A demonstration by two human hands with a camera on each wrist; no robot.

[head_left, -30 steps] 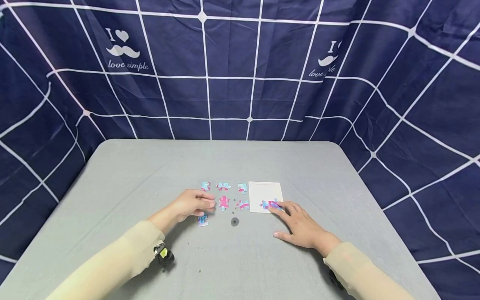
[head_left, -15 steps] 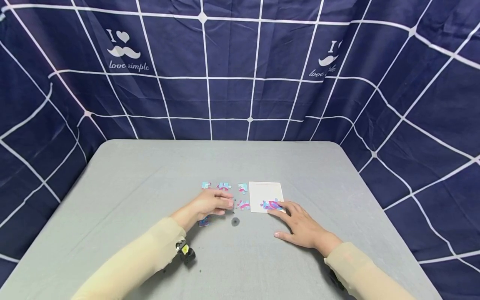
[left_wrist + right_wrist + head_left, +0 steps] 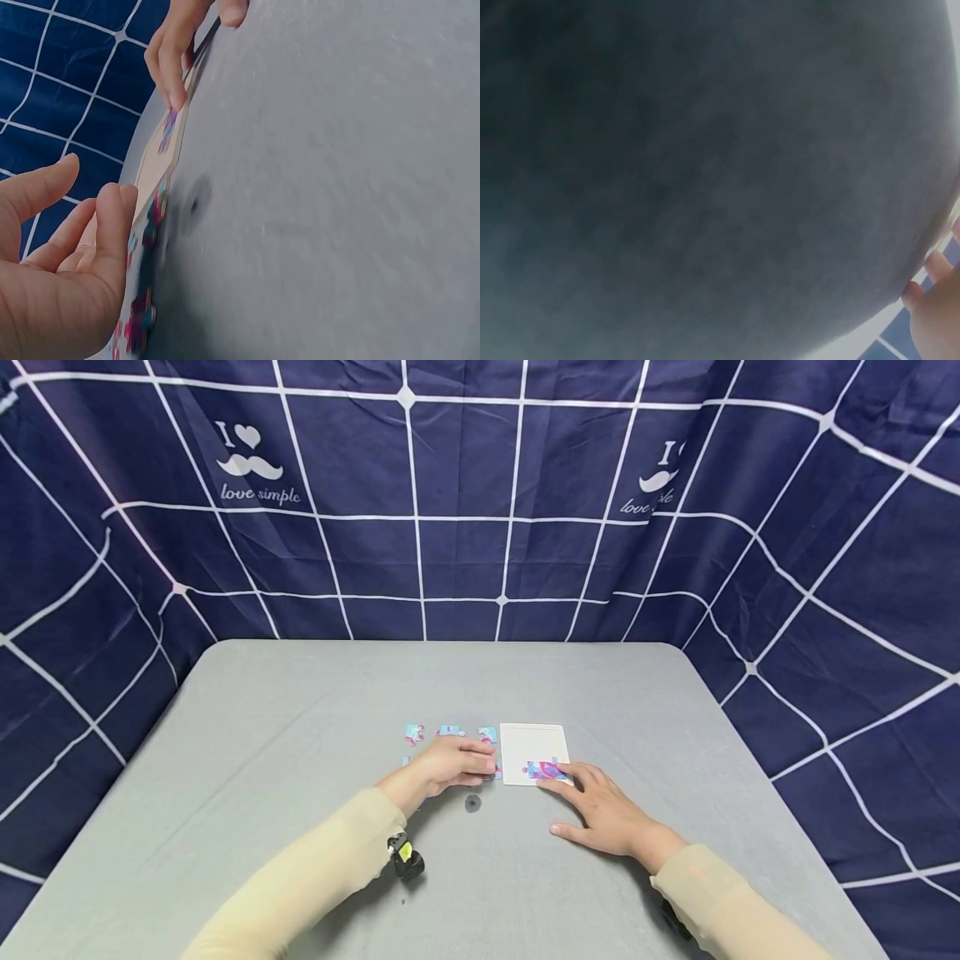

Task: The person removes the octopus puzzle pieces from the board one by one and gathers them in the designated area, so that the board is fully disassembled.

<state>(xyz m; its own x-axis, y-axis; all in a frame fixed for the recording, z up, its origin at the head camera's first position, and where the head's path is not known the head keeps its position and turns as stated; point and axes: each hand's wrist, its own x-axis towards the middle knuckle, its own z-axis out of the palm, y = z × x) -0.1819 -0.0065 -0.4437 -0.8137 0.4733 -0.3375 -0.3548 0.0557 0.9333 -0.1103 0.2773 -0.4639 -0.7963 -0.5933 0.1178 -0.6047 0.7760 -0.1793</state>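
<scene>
My left hand (image 3: pixel 450 762) hovers low over loose jigsaw pieces, its fingertips beside the left edge of a shallow white puzzle tray (image 3: pixel 528 742). In the left wrist view the left hand's thumb and fingers (image 3: pixel 112 240) stand apart with nothing between them. A pink and blue jigsaw piece (image 3: pixel 497 772) shows just past its fingertips; other pieces are covered by the hand. My right hand (image 3: pixel 603 810) rests at the tray's lower right corner, fingers spread. Its fingertips touch blue and purple jigsaw pieces (image 3: pixel 542 769) lying along the tray's near edge.
Three light blue jigsaw pieces lie in a row behind the left hand: a left one (image 3: pixel 414 733), a middle one (image 3: pixel 450 730) and a right one (image 3: pixel 487 734). A dark round spot (image 3: pixel 472 803) marks the grey table (image 3: pixel 480 893). A navy grid curtain (image 3: pixel 465 552) surrounds it.
My left hand has moved right across the jigsaw pieces, from the left column to the tray's left edge. The right hand stays where it was on the tray.
</scene>
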